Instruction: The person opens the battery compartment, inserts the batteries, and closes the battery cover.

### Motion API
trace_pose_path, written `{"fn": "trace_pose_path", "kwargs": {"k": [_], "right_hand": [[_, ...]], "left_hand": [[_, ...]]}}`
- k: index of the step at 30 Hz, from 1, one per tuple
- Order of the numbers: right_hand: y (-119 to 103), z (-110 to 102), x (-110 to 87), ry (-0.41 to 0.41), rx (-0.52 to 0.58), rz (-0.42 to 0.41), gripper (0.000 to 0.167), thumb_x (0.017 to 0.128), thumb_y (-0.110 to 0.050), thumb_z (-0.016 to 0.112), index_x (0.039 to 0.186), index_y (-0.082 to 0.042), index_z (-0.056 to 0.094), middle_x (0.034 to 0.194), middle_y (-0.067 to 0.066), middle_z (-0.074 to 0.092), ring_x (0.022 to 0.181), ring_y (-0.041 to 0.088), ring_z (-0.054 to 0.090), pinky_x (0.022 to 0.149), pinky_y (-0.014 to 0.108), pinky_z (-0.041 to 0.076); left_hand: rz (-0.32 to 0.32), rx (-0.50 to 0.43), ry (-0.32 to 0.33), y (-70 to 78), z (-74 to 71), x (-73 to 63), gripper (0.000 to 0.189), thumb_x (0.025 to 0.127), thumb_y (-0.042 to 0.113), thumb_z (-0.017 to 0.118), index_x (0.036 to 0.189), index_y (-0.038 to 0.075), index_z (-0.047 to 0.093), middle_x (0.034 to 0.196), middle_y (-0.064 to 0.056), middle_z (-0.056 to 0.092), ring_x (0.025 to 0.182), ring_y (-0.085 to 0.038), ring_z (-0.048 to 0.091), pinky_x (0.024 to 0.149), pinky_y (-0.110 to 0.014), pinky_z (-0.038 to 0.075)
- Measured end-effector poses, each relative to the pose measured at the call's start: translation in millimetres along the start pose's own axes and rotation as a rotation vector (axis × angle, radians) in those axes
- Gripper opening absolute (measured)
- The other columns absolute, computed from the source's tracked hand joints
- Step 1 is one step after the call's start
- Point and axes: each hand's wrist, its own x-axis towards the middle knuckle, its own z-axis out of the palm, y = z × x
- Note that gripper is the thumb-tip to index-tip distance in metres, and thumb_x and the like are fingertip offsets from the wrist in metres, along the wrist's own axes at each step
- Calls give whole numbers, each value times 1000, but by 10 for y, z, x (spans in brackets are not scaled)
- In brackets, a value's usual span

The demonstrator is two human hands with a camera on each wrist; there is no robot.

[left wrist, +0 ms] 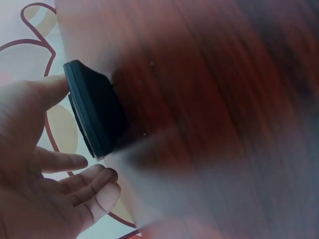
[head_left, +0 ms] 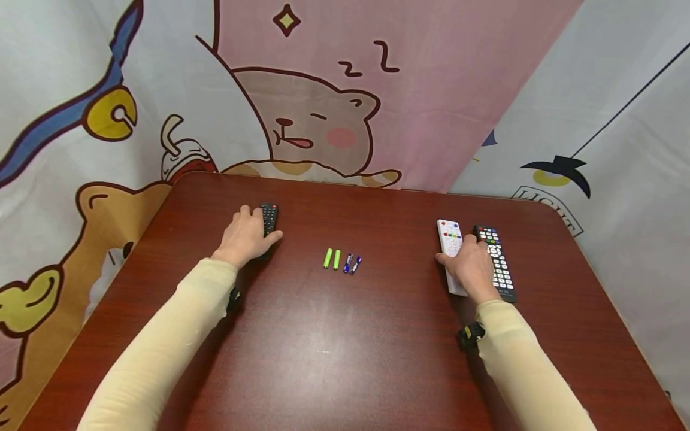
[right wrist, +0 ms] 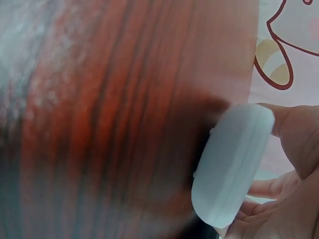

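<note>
A black remote control [head_left: 269, 216] lies at the table's left, partly hidden under my left hand [head_left: 245, 235]. In the left wrist view the thumb [left wrist: 52, 92] reaches behind the remote's upper edge, and the fingers [left wrist: 94, 191] are loosely bent near its lower edge. At the right, my right hand [head_left: 471, 268] grips a white remote control [head_left: 450, 234] across its width, the thumb on its left side. The right wrist view shows this white remote end-on, with the fingers [right wrist: 264, 188] partly hidden behind it. A second black remote control [head_left: 500, 269] lies just right of that hand.
Two green batteries [head_left: 336, 260] and two blue batteries [head_left: 356, 265] lie in a row at mid-table. The brown table [head_left: 323, 347] ends at a printed curtain [head_left: 431, 90] along its far side.
</note>
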Motion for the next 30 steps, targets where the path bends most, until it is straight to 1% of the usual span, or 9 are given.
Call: {"fn": "trace_pose_path", "kwargs": {"k": [5, 17, 23, 27, 30], "right_hand": [[0, 2, -13, -3, -13, 5, 82, 93, -38, 73, 141, 17, 36, 127, 42, 44, 104, 49, 53, 83, 59, 51], [-14, 4, -15, -3, -49, 3, 84, 92, -39, 74, 140, 19, 38, 127, 43, 43, 106, 51, 53, 86, 60, 50], [-18, -4, -21, -9, -63, 4, 87, 93, -40, 74, 143, 19, 36, 129, 43, 43, 105, 51, 55, 83, 59, 52], [-24, -28, -40, 12, -68, -14, 85, 92, -40, 74, 141, 19, 38, 127, 42, 44, 106, 50, 55, 84, 59, 52], [-24, -47, -57, 53, -69, -50, 81, 92, -39, 75, 138, 19, 42, 124, 41, 47, 107, 51, 54, 86, 61, 51]], "left_hand": [[-12, 0, -6, 5, 12, 5, 79, 100, 44, 63, 146, -15, 38, 134, -35, 40, 119, -47, 47, 97, -61, 49], [-10, -4, -1, 8, 26, 13, 77, 100, 41, 64, 144, -17, 40, 130, -36, 43, 115, -48, 51, 94, -62, 51], [-12, -14, 21, 9, 48, 24, 75, 98, 38, 66, 142, -18, 41, 125, -36, 45, 109, -50, 57, 91, -61, 53], [-15, -20, 20, 16, 45, 33, 74, 98, 35, 66, 142, -19, 40, 123, -36, 45, 104, -49, 62, 90, -59, 54], [-10, -21, 18, 22, 34, 39, 72, 98, 32, 65, 142, -19, 39, 123, -37, 45, 101, -48, 63, 89, -58, 55]]}}
